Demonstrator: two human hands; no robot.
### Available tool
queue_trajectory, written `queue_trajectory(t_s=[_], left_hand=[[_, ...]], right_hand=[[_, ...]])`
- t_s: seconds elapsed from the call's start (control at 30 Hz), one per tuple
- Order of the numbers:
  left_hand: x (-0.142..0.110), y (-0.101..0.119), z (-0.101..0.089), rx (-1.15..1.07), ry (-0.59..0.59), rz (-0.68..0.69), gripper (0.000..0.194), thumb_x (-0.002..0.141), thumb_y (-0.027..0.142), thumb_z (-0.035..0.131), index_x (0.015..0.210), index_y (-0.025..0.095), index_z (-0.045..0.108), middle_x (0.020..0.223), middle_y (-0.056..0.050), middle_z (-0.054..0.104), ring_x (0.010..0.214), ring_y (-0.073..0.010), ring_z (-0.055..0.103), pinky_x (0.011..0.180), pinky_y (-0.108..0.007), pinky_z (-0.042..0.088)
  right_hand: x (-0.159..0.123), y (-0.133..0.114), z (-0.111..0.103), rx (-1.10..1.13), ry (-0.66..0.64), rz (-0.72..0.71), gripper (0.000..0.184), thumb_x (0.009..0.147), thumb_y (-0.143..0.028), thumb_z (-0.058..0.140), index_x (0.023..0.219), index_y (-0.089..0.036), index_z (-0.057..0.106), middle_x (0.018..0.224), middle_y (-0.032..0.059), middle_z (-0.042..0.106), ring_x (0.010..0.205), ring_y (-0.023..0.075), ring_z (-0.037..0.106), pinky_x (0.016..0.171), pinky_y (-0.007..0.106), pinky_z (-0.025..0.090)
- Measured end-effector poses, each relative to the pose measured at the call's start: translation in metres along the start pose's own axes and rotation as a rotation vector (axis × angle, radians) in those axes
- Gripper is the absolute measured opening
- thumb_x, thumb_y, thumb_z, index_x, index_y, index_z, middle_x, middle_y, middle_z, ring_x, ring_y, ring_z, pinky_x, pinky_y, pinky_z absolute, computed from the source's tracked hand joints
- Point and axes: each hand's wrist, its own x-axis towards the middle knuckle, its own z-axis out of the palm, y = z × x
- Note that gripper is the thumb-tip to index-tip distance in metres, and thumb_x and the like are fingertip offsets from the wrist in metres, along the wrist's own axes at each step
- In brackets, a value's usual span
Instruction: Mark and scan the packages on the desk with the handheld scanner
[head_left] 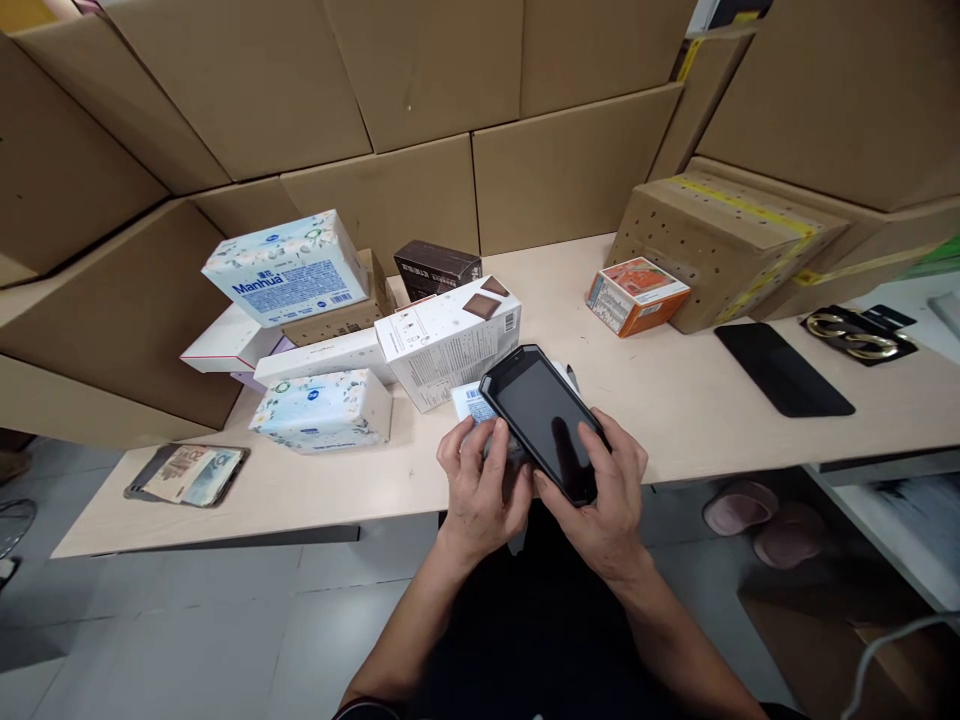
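A black smartphone (551, 425) with a dark screen is tilted over the table's front edge. My right hand (607, 490) grips its lower end, with fingers on the right edge and screen and the thumb at the bottom left. Beside the phone's left edge, my left hand (484, 490) has its fingers curled together. Something greyish shows at those fingertips, too hidden to make out. Partly covered behind the phone lies a small blue and white pack (469, 402). Just beyond it a white box with chocolate squares (450, 340) stands on the table.
Two tissue packs (289, 270) (322, 410), a dark brown box (439, 268) and a long white box (330, 357) crowd the left. Banknotes (187, 474) lie front left. At right are an orange box (637, 296), a black flat pad (784, 368) and gold-coloured hardware (855, 332). Cardboard boxes (570, 170) wall the back.
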Motion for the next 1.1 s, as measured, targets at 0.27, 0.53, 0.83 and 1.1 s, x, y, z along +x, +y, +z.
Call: queue_trajectory(t_s=[0.27, 0.53, 0.83, 1.1], left_hand=[[0.0014, -0.0014, 0.0009, -0.020, 0.002, -0.020, 0.079, 0.088, 0.024, 0.063, 0.158, 0.015, 0.028, 0.131, -0.019, 0.054, 0.132, -0.0368, 0.043, 0.107, -0.056, 0.043], [0.0015, -0.0013, -0.0006, -0.027, -0.015, -0.011, 0.080, 0.087, 0.026, 0.064, 0.157, 0.015, 0.029, 0.131, -0.019, 0.053, 0.132, -0.0371, 0.042, 0.107, -0.055, 0.042], [0.0008, -0.0021, -0.0012, -0.045, -0.019, 0.013, 0.078, 0.085, 0.023, 0.066, 0.155, 0.014, 0.033, 0.130, -0.019, 0.053, 0.132, -0.0372, 0.042, 0.109, -0.056, 0.040], [0.0010, -0.0017, -0.0012, -0.052, -0.019, 0.007, 0.077, 0.086, 0.023, 0.065, 0.156, 0.014, 0.033, 0.130, -0.019, 0.053, 0.132, -0.0373, 0.041, 0.107, -0.056, 0.041]], right_hand=[[0.0005, -0.0006, 0.0010, -0.002, 0.003, -0.002, 0.081, 0.083, -0.027, 0.074, 0.153, -0.026, 0.035, 0.142, 0.0201, 0.051, 0.127, 0.0363, 0.055, 0.100, 0.059, 0.050], [0.0015, -0.0001, 0.0014, 0.004, -0.009, 0.015, 0.079, 0.084, -0.027, 0.073, 0.153, -0.028, 0.034, 0.143, 0.0197, 0.050, 0.128, 0.0363, 0.054, 0.100, 0.060, 0.050], [0.0006, 0.0031, 0.0032, 0.015, 0.008, 0.002, 0.078, 0.083, -0.029, 0.075, 0.152, -0.024, 0.038, 0.143, 0.0202, 0.051, 0.128, 0.0361, 0.054, 0.100, 0.059, 0.049], [-0.0004, 0.0056, 0.0045, 0.044, 0.018, -0.010, 0.080, 0.080, -0.026, 0.078, 0.151, -0.019, 0.041, 0.142, 0.0224, 0.052, 0.128, 0.0369, 0.054, 0.100, 0.059, 0.049]])
